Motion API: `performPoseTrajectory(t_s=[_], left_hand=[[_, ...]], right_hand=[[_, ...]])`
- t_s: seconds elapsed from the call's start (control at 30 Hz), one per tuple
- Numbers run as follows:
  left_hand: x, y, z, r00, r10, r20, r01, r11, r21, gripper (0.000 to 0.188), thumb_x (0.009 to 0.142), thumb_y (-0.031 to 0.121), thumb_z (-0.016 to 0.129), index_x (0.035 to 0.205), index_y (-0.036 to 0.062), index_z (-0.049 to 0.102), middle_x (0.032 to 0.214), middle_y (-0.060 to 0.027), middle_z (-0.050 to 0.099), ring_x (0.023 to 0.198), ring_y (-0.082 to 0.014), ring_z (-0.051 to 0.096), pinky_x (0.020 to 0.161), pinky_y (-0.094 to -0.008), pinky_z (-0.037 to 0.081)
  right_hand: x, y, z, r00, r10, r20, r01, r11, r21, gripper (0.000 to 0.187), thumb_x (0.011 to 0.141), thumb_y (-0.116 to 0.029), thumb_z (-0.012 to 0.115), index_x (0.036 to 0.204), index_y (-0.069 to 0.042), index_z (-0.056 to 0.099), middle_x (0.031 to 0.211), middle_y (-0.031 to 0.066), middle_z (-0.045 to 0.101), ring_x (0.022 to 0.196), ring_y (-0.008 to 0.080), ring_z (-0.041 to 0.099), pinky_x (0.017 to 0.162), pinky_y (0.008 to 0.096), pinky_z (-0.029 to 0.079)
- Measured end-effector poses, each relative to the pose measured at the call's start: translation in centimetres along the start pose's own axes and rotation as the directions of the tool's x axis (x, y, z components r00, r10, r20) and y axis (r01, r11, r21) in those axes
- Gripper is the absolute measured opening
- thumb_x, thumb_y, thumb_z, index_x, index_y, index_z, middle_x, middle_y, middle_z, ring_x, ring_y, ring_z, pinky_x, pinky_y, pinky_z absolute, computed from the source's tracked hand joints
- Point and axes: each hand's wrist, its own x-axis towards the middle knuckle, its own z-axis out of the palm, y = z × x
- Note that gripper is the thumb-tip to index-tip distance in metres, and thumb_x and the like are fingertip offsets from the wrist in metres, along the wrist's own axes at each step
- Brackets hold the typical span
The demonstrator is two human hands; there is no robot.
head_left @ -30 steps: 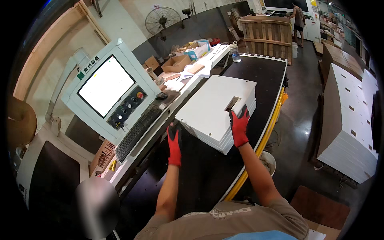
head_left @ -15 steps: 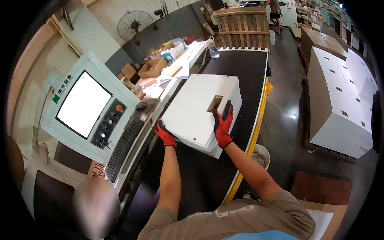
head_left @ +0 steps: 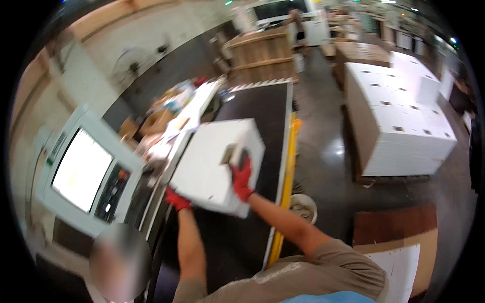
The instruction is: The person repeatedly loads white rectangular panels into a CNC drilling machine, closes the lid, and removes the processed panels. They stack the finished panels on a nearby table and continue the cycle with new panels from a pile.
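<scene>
A stack of white panels (head_left: pixel 212 159) with a rectangular cutout in its top sheet lies on a black belt table (head_left: pixel 194 242). My left hand (head_left: pixel 178 199), in a red and black glove, grips the near left corner of the stack. At the near right side, my right hand (head_left: pixel 242 178), gloved the same way, holds the stack's edge beside the cutout, with fingers along the side. Blur softens the fingers, and the stack hides some of them.
A control panel with a lit screen (head_left: pixel 82 169) stands at the left. Papers and cartons (head_left: pixel 156 121) crowd the shelf beyond it. A yellow rail (head_left: pixel 288 189) edges the belt table. Right of it are a bucket (head_left: pixel 304 208) and a large pile of white panels (head_left: pixel 399 151).
The view has swung right and up, so the stack and both hands sit further left and lower in the picture. Both hands remain on the stack at much the same places.
</scene>
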Motion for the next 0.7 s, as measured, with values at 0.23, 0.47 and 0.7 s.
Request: performPoseTrajectory(t_s=[0.23,0.47,0.7], left_hand=[[0.6,2.2,-1.3,0.912,-0.315,0.265,0.289,0.948,0.131,0.072,0.110,0.058,0.039,0.146,-0.0019,0.057,0.143,-0.0176,0.063,0.122,-0.0359,0.066,0.106,-0.0501,0.054],[-15.9,-2.3,-5.0,0.796,-0.473,0.378,0.210,0.802,0.560,0.080,0.107,0.064,0.031,0.162,0.0057,0.038,0.165,-0.0153,0.041,0.149,-0.0347,0.041,0.125,-0.0508,0.031],[-31.3,-1.3,-11.2,0.694,-0.518,0.500,-0.353,0.359,0.864,0.082,0.103,0.063,0.038,0.162,0.0068,0.038,0.164,-0.0172,0.040,0.149,-0.0372,0.039,0.124,-0.0536,0.029]], right_hand=[[0.7,-2.6,-0.2,1.000,0.028,0.012,-0.015,0.796,-0.606,0.074,0.097,-0.040,0.070,0.158,-0.007,0.044,0.159,0.0220,0.046,0.149,0.0418,0.040,0.124,0.0506,0.028],[-5.5,-1.0,-13.3,0.826,0.203,0.527,0.455,0.314,-0.833,0.064,0.094,-0.028,0.061,0.147,0.006,0.050,0.145,0.0271,0.055,0.140,0.0436,0.048,0.120,0.0572,0.033],[-6.4,0.0,-13.9,0.856,0.153,0.493,0.413,0.370,-0.832,0.065,0.093,-0.032,0.064,0.146,0.004,0.051,0.139,0.0246,0.061,0.137,0.0404,0.052,0.120,0.0589,0.033]])
